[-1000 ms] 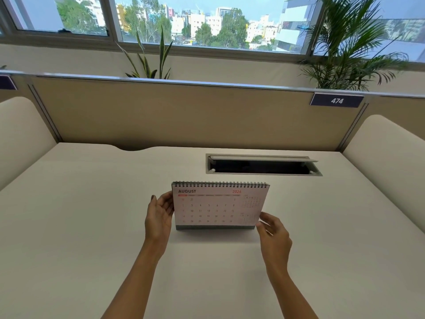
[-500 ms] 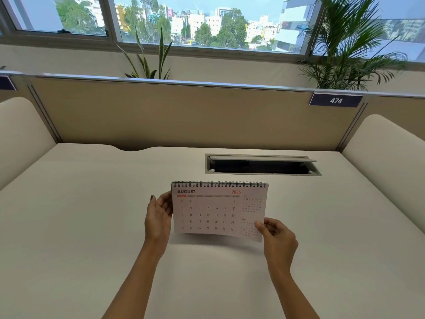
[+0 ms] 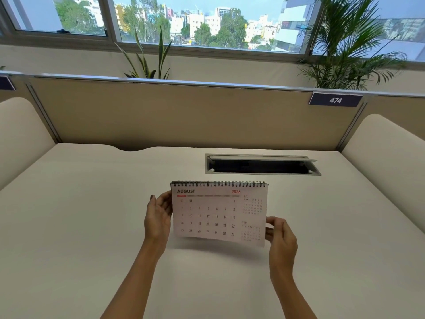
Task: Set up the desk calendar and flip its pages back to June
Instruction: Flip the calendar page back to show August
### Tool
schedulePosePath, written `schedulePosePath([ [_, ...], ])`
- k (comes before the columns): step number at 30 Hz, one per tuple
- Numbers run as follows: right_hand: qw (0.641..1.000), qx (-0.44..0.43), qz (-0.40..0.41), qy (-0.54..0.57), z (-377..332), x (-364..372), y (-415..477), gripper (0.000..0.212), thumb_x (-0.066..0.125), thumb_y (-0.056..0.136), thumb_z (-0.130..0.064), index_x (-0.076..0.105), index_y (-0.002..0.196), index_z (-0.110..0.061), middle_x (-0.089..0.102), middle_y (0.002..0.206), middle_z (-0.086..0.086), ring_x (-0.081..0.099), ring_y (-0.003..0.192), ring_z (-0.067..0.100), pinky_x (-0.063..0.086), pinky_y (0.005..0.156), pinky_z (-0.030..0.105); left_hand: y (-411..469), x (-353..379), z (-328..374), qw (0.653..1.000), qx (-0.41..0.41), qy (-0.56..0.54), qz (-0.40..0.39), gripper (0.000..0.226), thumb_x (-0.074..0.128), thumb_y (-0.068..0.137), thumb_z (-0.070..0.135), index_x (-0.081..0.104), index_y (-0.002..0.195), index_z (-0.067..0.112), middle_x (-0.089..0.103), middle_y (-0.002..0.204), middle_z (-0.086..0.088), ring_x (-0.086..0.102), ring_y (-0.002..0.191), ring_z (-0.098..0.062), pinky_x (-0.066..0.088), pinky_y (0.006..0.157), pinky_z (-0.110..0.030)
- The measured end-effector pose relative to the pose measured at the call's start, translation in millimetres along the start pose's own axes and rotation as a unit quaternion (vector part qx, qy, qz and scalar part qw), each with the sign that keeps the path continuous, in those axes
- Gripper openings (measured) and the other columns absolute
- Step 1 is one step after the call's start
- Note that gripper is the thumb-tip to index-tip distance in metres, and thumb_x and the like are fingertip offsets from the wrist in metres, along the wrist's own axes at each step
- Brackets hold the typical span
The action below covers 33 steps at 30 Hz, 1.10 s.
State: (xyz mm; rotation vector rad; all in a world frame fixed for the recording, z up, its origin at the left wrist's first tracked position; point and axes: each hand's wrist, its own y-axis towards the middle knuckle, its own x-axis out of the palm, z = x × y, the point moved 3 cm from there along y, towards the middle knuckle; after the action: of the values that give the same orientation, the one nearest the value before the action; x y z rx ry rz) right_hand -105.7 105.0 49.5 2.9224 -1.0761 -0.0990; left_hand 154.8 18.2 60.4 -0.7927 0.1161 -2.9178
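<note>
the desk calendar [image 3: 218,212] stands near the middle of the desk [image 3: 80,226], in front of the open cable hatch [image 3: 262,165], its spiral binding [image 3: 218,183] uppermost. setup appears done; the base is hidden behind the raised sheet, so its footing cannot be confirmed.

page showing: august 2026 [image 3: 208,215]. this sheet is lifted off the stand, its lower edge swung out toward the viewer and casting a shadow on the desk beneath.

left hand [image 3: 158,217]: curled against the calendar's left edge, steadying it; whether the fingers wrap behind cannot be told.

right hand [image 3: 280,236]: fingers pinched on the lower right corner of the august sheet, holding it up.

progress, as judged: the first page turn is in hand and not complete. august has yet to go over the binding. july would then show and needs turning as well before june is reached. roughly half the task remains.

risk noted: the sheet is thin and bows at the bottom edge; a hard pull could tear it at the spiral.
</note>
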Motion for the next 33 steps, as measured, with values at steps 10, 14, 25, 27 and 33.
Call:
schedulePosePath([
  [10,0.904,0.257,-0.19,0.284,-16,7,-8,0.035,0.05,0.088,-0.007,0.07,0.06,-0.013,0.066,0.063,0.01,0.063,0.052,0.021,0.052,0.052,0.031,1,0,-4,0.999,-0.034,0.003,-0.01,0.049,0.022,0.098,0.045,0.06,0.105,0.015,0.071,0.093,-0.005,0.065,0.086,-0.022,0.048,0.075,-0.036],
  [14,0.916,0.17,-0.219,0.291,-30,17,-5,0.03,0.055,0.079,0.0,0.064,0.055,-0.016,0.06,0.056,0.005,0.061,0.048,0.015,0.053,0.046,0.028,0,0,-2,0.999,-0.05,-0.002,-0.021,0.047,0.022,0.098,0.044,0.061,0.102,0.016,0.072,0.082,-0.004,0.068,0.065,-0.019,0.051,0.051,-0.027],
  [25,0.913,-0.337,-0.168,-0.155,-97,64,18,0.031,0.061,0.087,-0.022,0.059,0.117,-0.017,0.066,0.118,-0.002,0.058,0.108,0.008,0.046,0.088,0.01,0,1,0,1.0,-0.011,0.022,0.006,0.049,0.018,0.101,0.039,0.055,0.115,0.01,0.063,0.115,-0.009,0.058,0.11,-0.02,0.042,0.096,-0.032],
  [27,0.89,-0.382,-0.163,-0.189,-97,69,20,0.029,0.063,0.086,-0.017,0.061,0.115,-0.014,0.067,0.114,0.001,0.057,0.104,0.008,0.043,0.087,0.005,0,2,0,1.0,-0.011,0.017,0.006,0.048,0.018,0.101,0.038,0.054,0.116,0.01,0.063,0.114,-0.008,0.057,0.109,-0.019,0.043,0.093,-0.03],
  [33,0.845,-0.435,-0.15,-0.272,-82,80,25,0.021,0.067,0.084,-0.012,0.065,0.105,-0.013,0.068,0.1,0.003,0.06,0.095,0.016,0.052,0.083,0.028,1,0,-1,1.0,0.001,0.006,0.0,0.048,0.019,0.101,0.038,0.057,0.11,0.01,0.065,0.11,-0.01,0.059,0.106,-0.021,0.044,0.093,-0.032],
])
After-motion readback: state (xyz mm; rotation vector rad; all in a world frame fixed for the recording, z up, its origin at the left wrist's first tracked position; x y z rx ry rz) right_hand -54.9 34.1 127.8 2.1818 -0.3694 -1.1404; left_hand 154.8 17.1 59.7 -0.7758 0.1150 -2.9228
